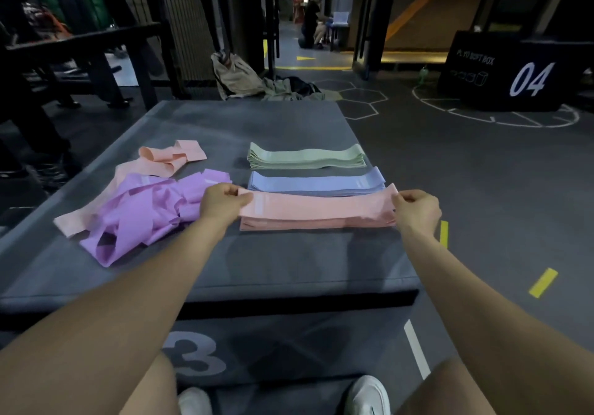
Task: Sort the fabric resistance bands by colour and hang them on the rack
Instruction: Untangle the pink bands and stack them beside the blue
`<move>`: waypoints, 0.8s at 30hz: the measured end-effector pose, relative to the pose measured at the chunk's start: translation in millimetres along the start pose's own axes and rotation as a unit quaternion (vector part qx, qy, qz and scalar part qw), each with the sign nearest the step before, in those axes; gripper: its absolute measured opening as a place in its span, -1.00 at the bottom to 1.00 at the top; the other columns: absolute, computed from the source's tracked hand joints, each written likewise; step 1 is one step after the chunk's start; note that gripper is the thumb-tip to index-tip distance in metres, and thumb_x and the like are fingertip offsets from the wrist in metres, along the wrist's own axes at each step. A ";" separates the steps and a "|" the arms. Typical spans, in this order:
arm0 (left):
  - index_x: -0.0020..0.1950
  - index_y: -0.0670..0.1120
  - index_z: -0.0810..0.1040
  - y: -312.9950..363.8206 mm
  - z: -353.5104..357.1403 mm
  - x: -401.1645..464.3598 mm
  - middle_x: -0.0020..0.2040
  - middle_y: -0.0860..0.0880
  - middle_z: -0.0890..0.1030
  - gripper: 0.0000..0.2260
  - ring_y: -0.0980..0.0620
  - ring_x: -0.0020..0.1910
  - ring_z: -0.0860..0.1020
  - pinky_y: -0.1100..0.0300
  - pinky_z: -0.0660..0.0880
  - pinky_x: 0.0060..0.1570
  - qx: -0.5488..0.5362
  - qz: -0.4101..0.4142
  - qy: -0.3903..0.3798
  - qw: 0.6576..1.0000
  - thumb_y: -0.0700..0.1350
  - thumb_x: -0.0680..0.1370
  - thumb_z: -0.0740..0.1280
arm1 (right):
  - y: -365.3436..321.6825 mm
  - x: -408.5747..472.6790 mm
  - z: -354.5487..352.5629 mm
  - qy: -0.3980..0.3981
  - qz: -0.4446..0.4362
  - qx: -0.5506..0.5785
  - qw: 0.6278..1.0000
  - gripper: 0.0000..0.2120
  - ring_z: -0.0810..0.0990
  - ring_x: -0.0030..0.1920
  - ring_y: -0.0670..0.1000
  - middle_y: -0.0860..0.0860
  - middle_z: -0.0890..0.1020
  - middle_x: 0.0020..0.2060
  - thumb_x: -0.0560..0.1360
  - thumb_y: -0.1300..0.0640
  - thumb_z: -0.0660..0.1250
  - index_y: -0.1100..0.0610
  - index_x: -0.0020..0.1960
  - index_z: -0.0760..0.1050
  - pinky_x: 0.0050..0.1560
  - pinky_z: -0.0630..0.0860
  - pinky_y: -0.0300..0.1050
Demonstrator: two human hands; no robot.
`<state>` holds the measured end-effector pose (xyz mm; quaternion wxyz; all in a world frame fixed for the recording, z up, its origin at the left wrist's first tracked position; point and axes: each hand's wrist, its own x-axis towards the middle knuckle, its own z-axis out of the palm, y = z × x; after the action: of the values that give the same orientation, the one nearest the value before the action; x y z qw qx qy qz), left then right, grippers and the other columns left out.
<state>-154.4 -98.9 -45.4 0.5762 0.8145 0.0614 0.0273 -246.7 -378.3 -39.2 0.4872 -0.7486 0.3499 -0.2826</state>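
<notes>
Centre frame: left hand (221, 204) and right hand (418, 210) each pinch 1 end of a pink band (318, 205), its long axis left-right, held flat just above the pink stack (316, 222), with loose bands (141, 209) nearer the left hand.

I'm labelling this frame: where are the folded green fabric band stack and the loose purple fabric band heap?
Folded green fabric band stack (307, 157): head view, middle of top band.
Loose purple fabric band heap (144, 212): head view, heap's centre.
</notes>
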 end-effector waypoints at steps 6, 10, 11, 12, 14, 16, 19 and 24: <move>-0.02 -0.23 0.62 -14.5 15.4 6.0 -0.08 -0.13 0.64 -0.83 -0.08 -0.10 0.57 0.25 0.37 -0.12 0.110 0.049 0.066 0.990 -0.18 0.44 0.44 | 18.6 8.7 15.9 0.014 -0.041 -0.049 0.998 -0.85 0.53 -0.13 0.06 0.10 0.65 -0.11 0.52 0.20 0.28 0.23 0.02 0.58 -0.10 0.36 -0.21; -0.04 -0.22 0.62 -22.2 22.9 5.3 -0.11 -0.14 0.65 -0.85 -0.01 -0.19 0.53 0.27 0.35 -0.21 0.132 0.061 0.072 0.987 -0.18 0.44 0.43 | 29.4 13.2 20.5 0.021 -0.047 -0.063 0.997 -0.85 0.54 -0.13 0.07 0.12 0.66 -0.09 0.51 0.22 0.27 0.22 0.01 0.58 -0.09 0.39 -0.18; -0.04 -0.22 0.62 -23.1 24.4 4.7 -0.15 -0.11 0.63 -0.85 0.02 -0.19 0.50 0.27 0.34 -0.28 0.134 0.064 0.073 0.986 -0.19 0.44 0.43 | 31.5 14.3 21.1 0.021 -0.046 -0.064 0.997 -0.85 0.52 -0.14 0.05 0.12 0.66 -0.09 0.51 0.23 0.26 0.23 0.01 0.58 -0.10 0.39 -0.19; -0.05 -0.22 0.61 -24.2 25.6 3.9 -0.19 -0.07 0.60 -0.85 0.04 -0.20 0.49 0.31 0.32 -0.34 0.135 0.067 0.075 0.986 -0.19 0.44 0.43 | 33.7 15.0 21.6 0.023 -0.047 -0.063 0.997 -0.84 0.52 -0.14 0.06 0.13 0.65 -0.09 0.51 0.23 0.26 0.23 0.01 0.58 -0.11 0.38 -0.19; -0.07 -0.18 0.60 -26.9 27.8 2.7 -0.24 -0.01 0.54 -0.88 0.05 -0.20 0.49 0.42 0.28 -0.36 0.135 0.071 0.076 0.985 -0.20 0.43 0.44 | 38.6 16.1 22.1 0.027 -0.055 -0.067 0.996 -0.84 0.55 -0.10 0.12 0.14 0.65 -0.09 0.50 0.24 0.26 0.23 0.00 0.58 -0.11 0.38 -0.18; -0.11 -0.12 0.56 -29.5 29.7 1.9 -0.27 0.03 0.52 -0.89 0.04 -0.19 0.49 0.37 0.31 -0.35 0.122 0.068 0.072 0.988 -0.21 0.41 0.44 | 43.4 17.0 22.8 0.029 -0.067 -0.078 0.994 -0.84 0.56 -0.05 0.16 0.16 0.63 -0.05 0.50 0.25 0.26 0.24 0.01 0.58 -0.07 0.42 -0.12; -0.12 -0.10 0.50 -32.7 31.3 4.4 -0.32 0.08 0.49 -0.84 0.03 -0.21 0.49 0.41 0.32 -0.33 0.098 0.081 0.065 0.990 -0.25 0.40 0.44 | 46.2 19.3 22.9 0.025 -0.082 -0.109 0.990 -0.82 0.54 -0.01 0.20 0.19 0.53 0.05 0.49 0.28 0.27 0.25 0.06 0.56 -0.01 0.42 -0.10; 0.00 -0.16 0.53 -42.0 26.4 10.6 -0.14 -0.01 0.53 -0.77 0.03 -0.18 0.45 0.45 0.33 -0.28 0.066 0.111 0.058 0.990 -0.23 0.39 0.48 | 44.6 16.7 22.6 0.022 -0.143 -0.194 0.970 -0.74 0.36 0.17 0.20 0.18 0.43 0.15 0.49 0.26 0.30 0.23 0.18 0.50 0.13 0.31 -0.09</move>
<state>-143.8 -108.4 -94.1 0.5103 0.8495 0.0052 0.1341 -230.6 -392.2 -87.5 0.2792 -0.8648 0.2977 -0.2924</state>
